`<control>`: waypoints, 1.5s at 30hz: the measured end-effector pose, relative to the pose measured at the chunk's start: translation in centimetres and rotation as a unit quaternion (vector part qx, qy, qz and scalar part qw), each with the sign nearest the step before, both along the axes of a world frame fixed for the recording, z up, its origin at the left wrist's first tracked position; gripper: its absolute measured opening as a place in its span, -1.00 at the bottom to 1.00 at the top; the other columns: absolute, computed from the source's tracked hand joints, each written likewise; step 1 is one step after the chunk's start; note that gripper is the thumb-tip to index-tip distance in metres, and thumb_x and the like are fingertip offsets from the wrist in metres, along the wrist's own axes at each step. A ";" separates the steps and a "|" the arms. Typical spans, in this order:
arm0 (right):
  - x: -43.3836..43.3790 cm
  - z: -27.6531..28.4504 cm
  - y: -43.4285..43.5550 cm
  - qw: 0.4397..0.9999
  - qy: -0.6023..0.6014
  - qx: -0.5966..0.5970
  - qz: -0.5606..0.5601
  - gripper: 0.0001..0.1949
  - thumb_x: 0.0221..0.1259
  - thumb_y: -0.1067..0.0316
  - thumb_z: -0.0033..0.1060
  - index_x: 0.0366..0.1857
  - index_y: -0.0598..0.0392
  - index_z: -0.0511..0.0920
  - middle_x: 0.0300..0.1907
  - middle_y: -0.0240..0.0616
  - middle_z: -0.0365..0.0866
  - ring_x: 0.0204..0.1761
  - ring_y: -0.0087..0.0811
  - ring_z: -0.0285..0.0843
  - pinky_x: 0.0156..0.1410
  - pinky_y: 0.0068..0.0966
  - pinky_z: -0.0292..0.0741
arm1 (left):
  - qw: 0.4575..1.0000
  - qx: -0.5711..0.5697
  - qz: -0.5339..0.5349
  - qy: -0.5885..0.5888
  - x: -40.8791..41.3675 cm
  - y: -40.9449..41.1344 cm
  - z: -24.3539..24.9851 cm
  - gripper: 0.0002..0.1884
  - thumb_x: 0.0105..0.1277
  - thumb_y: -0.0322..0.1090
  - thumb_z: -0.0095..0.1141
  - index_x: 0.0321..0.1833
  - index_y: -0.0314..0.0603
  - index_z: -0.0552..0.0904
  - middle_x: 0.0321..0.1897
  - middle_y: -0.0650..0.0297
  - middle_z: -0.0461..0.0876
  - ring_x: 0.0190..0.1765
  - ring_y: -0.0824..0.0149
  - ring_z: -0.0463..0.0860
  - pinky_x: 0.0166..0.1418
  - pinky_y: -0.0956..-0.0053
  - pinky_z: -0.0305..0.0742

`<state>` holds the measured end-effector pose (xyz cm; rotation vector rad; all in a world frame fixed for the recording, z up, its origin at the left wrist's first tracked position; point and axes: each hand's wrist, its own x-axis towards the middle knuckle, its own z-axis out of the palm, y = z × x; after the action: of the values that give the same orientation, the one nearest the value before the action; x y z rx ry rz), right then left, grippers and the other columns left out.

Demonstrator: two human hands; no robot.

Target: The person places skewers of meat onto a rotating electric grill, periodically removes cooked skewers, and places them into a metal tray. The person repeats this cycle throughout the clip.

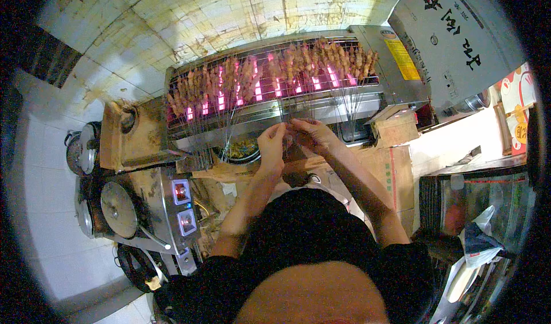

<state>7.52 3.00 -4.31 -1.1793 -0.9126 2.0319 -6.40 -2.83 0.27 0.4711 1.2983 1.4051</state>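
Rows of meat skewers (320,59) lie across the wire rack of an electric grill (267,115), above glowing pink heating elements (258,90). Their thin metal sticks hang over the front edge towards me. My left hand (272,144) is raised just before the middle of that edge, thumb and fingers pinched on stick ends. Close beside it, my right hand (317,135) also pinches stick ends between its fingertips. Exactly how many sticks each hand grips is too blurred to tell. Below the grill, left of my left hand, a round pan (241,150) holds yellowish bits.
A brown cardboard box (129,139) stands left of the grill. Nearer sits a metal cooker (159,207) with lit switches and a round lid (119,210). A large grey panel (460,35) bearing writing leans at the right. A glass-sided case (482,195) stands lower right.
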 end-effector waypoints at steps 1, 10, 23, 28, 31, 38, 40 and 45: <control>-0.5 -0.7 0.1 1.000 0.021 0.000 0.009 -0.67 0.18 0.05 0.16 -0.15 0.06 0.62 -0.30 -0.36 0.66 -0.30 -0.52 0.57 -0.19 -0.57 0.48 | 1.000 0.000 -0.001 -0.007 -0.2 -0.1 0.0 -0.80 0.25 -0.32 0.16 -0.24 -0.36 0.61 -0.40 0.28 0.62 -0.35 0.45 0.56 -0.26 0.58 0.46; 0.4 2.2 -0.2 0.996 0.021 -0.027 -0.084 -0.84 0.20 0.29 0.20 -0.24 0.06 0.48 -0.42 -0.40 0.52 -0.55 -0.64 0.38 -0.46 -0.68 0.39 | 1.000 -0.016 -0.014 -0.003 -0.1 0.9 0.2 -0.85 0.24 -0.33 0.16 -0.27 -0.28 0.61 -0.47 0.31 0.59 -0.46 0.51 0.51 -0.43 0.61 0.37; -0.1 2.6 -0.8 0.992 0.083 -0.002 -0.097 -0.78 0.27 0.20 0.10 -0.22 0.14 0.54 -0.46 -0.48 0.46 -0.60 -0.69 0.23 -0.52 -0.76 0.16 | 0.992 -0.029 -0.088 -0.090 -0.1 1.6 0.2 -0.86 0.29 -0.36 0.01 -0.18 -0.26 0.54 -0.34 0.25 0.59 -0.31 0.35 0.59 -0.26 0.44 0.54; 0.6 1.3 -1.0 0.989 0.006 0.074 -0.126 -0.69 0.23 0.06 0.12 -0.24 0.12 0.54 -0.43 -0.45 0.51 -0.48 -0.56 0.35 -0.40 -0.60 0.28 | 0.995 0.006 -0.061 -0.078 0.9 1.8 -1.1 -0.81 0.32 -0.29 0.01 -0.15 -0.26 0.54 -0.28 0.20 0.61 -0.24 0.29 0.60 -0.11 0.39 0.54; 0.9 2.8 -3.1 0.976 0.045 0.060 -0.205 -0.58 0.25 -0.10 -0.05 -0.19 0.10 0.53 -0.32 -0.34 0.54 -0.30 -0.39 0.46 -0.19 -0.43 0.38 | 0.982 -0.009 -0.091 -0.167 2.1 1.9 -0.8 -0.78 0.34 -0.24 0.01 -0.13 -0.27 0.54 -0.27 0.20 0.61 -0.22 0.29 0.60 -0.05 0.37 0.52; -1.9 5.8 -4.7 0.834 0.359 -0.111 -0.405 -0.67 0.24 -0.02 -0.16 -0.32 -0.01 0.53 -0.40 -0.43 0.52 -0.31 -0.42 0.44 -0.15 -0.40 0.40 | 0.958 -0.021 -0.242 -0.153 5.1 2.9 1.4 -0.73 0.36 -0.19 -0.02 -0.15 -0.28 0.56 -0.27 0.22 0.62 -0.20 0.30 0.60 -0.08 0.41 0.50; -2.0 4.9 -4.6 0.839 0.354 -0.093 -0.403 -0.70 0.23 0.01 -0.14 -0.27 -0.03 0.52 -0.34 -0.41 0.54 -0.26 -0.40 0.46 -0.11 -0.42 0.41 | 0.959 -0.037 -0.231 -0.162 5.2 3.3 1.7 -0.75 0.36 -0.21 -0.03 -0.16 -0.28 0.57 -0.27 0.22 0.63 -0.19 0.29 0.60 -0.09 0.42 0.50; 2.7 0.4 -9.1 0.944 0.115 -0.022 -0.308 -0.63 0.24 -0.03 -0.08 -0.13 0.05 0.48 -0.24 -0.27 0.55 -0.22 -0.33 0.47 -0.03 -0.41 0.39 | 0.939 -0.004 -0.199 -0.279 5.1 3.8 0.5 -0.87 0.32 -0.38 0.01 -0.14 -0.22 0.53 -0.38 0.34 0.52 -0.40 0.48 0.47 -0.27 0.55 0.45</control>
<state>10.23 -6.11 -3.89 -1.0530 -0.3213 1.6281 -1.25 0.95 0.77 0.2754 0.6977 1.0790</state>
